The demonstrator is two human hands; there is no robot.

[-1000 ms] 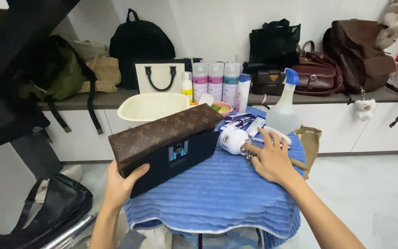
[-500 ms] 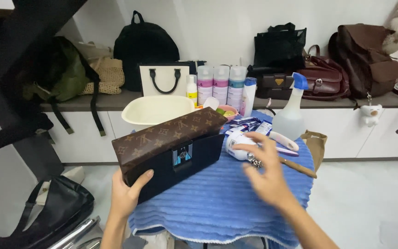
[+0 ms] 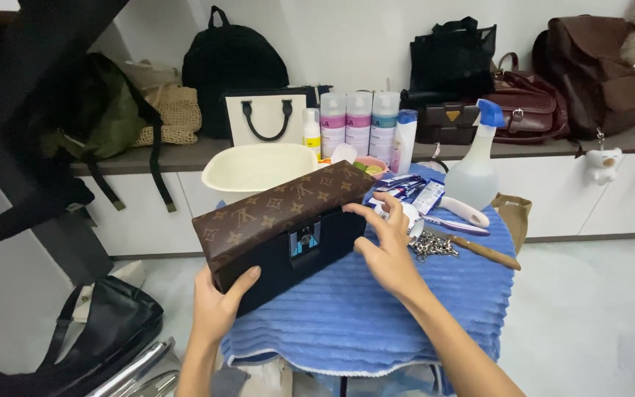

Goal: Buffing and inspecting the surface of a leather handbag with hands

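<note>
A box-shaped bag (image 3: 281, 224) with a brown patterned top and a black front rests on a blue ribbed towel (image 3: 376, 309) over a small table. My left hand (image 3: 218, 305) grips its near left corner, thumb on the black front. My right hand (image 3: 387, 250) hovers with fingers spread just right of the bag's right end, fingertips close to it. A silver chain (image 3: 433, 244), a white roll (image 3: 409, 217), a brush with a wooden handle (image 3: 479, 251) and small packets (image 3: 413, 192) lie beyond that hand.
A spray bottle (image 3: 473, 169) and a cream basin (image 3: 259, 167) stand at the table's far side. Behind, a shelf (image 3: 185, 156) carries several bags, a backpack and bottles (image 3: 358, 125). A black bag (image 3: 93, 331) lies on the floor at left.
My right hand has left the chain and the items at the right and moved left toward the bag's right end. My left hand keeps its hold on the bag.
</note>
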